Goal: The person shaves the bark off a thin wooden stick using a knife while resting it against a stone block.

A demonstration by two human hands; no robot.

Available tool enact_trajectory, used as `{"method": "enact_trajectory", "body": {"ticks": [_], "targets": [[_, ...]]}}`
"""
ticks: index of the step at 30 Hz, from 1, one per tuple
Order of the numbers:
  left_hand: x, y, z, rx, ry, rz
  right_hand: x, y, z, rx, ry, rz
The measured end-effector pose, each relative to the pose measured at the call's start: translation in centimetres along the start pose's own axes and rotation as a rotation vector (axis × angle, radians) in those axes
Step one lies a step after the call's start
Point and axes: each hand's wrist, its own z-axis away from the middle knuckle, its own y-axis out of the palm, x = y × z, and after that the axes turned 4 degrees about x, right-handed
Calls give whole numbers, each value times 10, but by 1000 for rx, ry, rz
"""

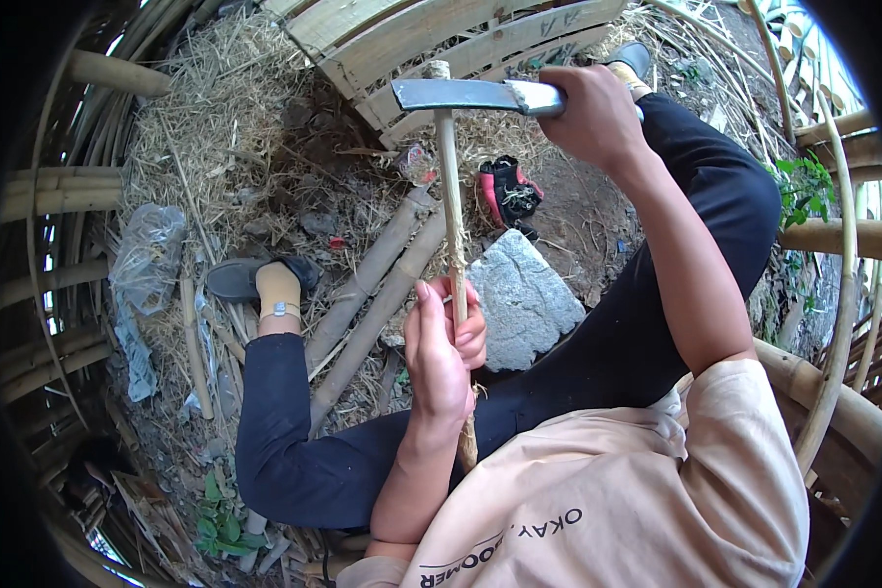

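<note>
A long, peeled wooden stick [450, 186] slants upright before me, its lower end near my lap. My left hand [439, 348] is closed around its lower half. Rough bark shreds show just above the fingers. My right hand [596, 116] grips a machete [461, 95] by its handle, which is pale near the blade. The broad grey blade lies across the stick close to its top end, pointing left. Whether the edge touches the wood I cannot tell.
A grey stone block [524, 299] sits between my legs, beside two bamboo poles [377, 265]. Beyond it lie a black and pink glove-like item [508, 191] and a slatted wooden crate [363, 49]. A clear plastic bag [149, 245] rests on straw at left. Bamboo rails [838, 235] stand at right.
</note>
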Motion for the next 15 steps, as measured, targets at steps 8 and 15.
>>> {"method": "enact_trajectory", "body": {"ticks": [8, 15], "targets": [[1, -16, -11, -67, 16, -70, 44, 1, 23, 341, -142, -74], [7, -8, -7, -112, 96, -189, 49, 16, 31, 451, -125, -105]]}}
